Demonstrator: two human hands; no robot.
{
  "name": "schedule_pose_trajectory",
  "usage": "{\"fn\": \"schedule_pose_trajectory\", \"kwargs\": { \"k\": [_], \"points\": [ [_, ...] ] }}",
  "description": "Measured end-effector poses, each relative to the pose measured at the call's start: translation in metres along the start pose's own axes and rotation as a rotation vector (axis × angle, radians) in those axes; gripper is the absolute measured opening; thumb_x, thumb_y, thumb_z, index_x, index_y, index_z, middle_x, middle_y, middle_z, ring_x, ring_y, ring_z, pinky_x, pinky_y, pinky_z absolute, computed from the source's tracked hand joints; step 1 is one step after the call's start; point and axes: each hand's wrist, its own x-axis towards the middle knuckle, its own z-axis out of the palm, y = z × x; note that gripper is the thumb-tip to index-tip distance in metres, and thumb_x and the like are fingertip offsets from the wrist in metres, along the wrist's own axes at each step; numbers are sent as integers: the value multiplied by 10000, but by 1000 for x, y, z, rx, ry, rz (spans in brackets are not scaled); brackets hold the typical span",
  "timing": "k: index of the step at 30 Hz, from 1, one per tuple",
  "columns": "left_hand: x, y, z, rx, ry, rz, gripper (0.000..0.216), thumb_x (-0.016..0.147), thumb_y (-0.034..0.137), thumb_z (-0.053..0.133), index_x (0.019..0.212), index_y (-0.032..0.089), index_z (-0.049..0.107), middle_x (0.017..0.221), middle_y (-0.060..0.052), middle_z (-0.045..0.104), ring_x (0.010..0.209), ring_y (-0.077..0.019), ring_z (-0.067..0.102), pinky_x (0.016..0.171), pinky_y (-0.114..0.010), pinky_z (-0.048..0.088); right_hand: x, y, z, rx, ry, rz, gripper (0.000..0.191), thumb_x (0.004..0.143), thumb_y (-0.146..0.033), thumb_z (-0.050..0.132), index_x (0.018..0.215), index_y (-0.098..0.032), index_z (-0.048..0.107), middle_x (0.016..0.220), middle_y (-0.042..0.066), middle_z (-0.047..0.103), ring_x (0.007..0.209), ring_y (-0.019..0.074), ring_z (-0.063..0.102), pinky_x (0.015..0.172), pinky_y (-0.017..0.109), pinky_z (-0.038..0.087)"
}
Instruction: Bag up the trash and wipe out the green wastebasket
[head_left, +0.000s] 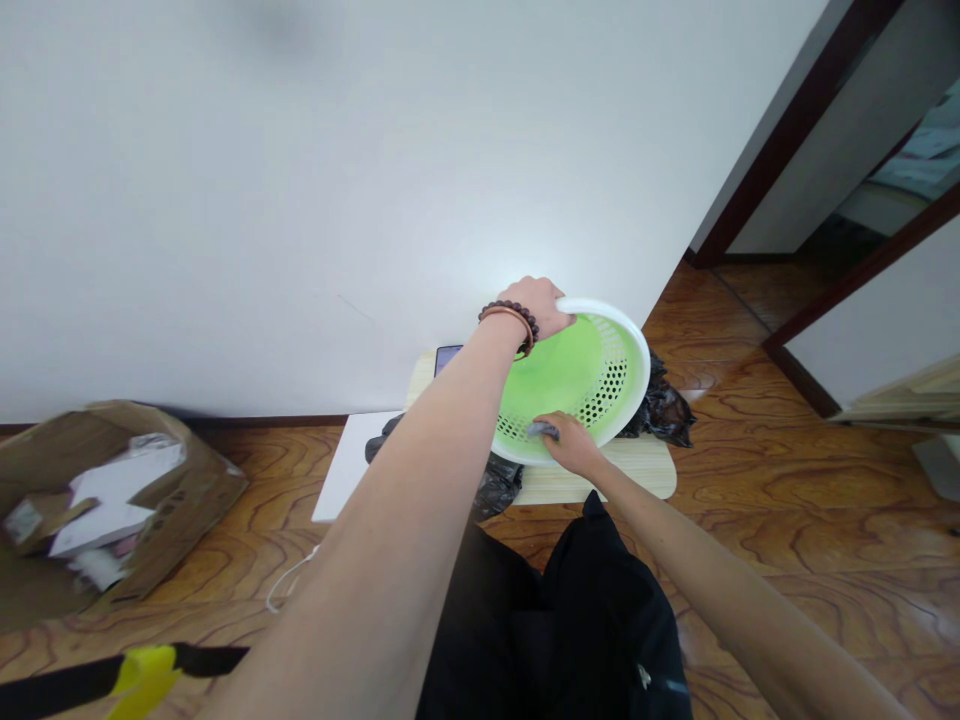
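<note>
A round green basket (639,360) with a white rim and rows of holes in its wall is tilted above a small light-wood table (600,478). My left hand (538,300), wearing a beaded bracelet and a thin brown band, is closed on the far left part of its rim. Inside the basket, close to the near wall, my right hand (574,445) pinches a small grey cloth (543,430). Most of the cloth is hidden by the fingers. My left forearm covers the left part of the basket.
Black plastic bags (667,405) lie at the table's right and under the basket. A phone-like device (447,357) is at the table's far left. An open cardboard box (214,480) with packaging stands on the wooden floor at left. A white wall (300,220) rises behind; a doorway is at right.
</note>
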Motion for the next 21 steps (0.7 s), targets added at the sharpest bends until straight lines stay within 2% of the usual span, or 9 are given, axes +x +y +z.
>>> {"fn": "schedule_pose_trajectory", "kwargs": {
  "k": [4, 7, 9, 12, 15, 21],
  "points": [
    [-1, 1, -1, 7, -2, 1, 418, 707, 533, 524, 1010, 285, 669, 926, -64, 649, 845, -221, 581, 729, -332, 446, 1, -3, -6, -110, 43, 77, 215, 805, -189, 473, 986, -189, 589, 923, 44, 621, 911, 189, 505, 818, 292, 343],
    [-1, 2, -2, 15, 0, 12, 413, 708, 526, 528, 996, 268, 674, 913, -67, 650, 852, -224, 582, 739, -329, 445, 6, -2, -26, -255, 144, 118, 196, 814, -215, 470, 968, -191, 588, 915, 64, 603, 965, 223, 467, 858, 338, 295],
    [-1, 2, -3, 21, 2, 13, 410, 704, 528, 533, 976, 260, 680, 894, -64, 652, 844, -218, 582, 737, -318, 445, 9, 1, -42, -346, 162, 73, 212, 806, -212, 477, 981, -184, 592, 947, 84, 579, 992, 238, 442, 883, 354, 267],
    [-2, 2, -3, 21, -1, 5, 403, 700, 528, 536, 968, 265, 680, 871, -53, 653, 822, -203, 580, 722, -300, 444, 10, 6, -57, -466, 77, -23, 233, 795, -201, 490, 993, -170, 608, 978, 111, 551, 1010, 256, 422, 896, 360, 260],
    [-2, 2, -3, 14, 0, -2, 401, 693, 531, 542, 973, 280, 679, 872, -46, 651, 802, -198, 581, 710, -299, 445, 5, 11, -55, -531, -53, -43, 248, 796, -195, 479, 989, -151, 628, 983, 130, 550, 998, 262, 437, 883, 358, 288],
    [-1, 4, -1, 13, -2, -4, 407, 706, 518, 539, 994, 263, 673, 896, -63, 650, 845, -213, 577, 742, -319, 442, -4, 17, -48, -432, -192, -15, 435, 750, -144, 496, 1183, -132, 542, 1107, 118, 568, 1037, 222, 473, 893, 307, 326]
  ]
}}
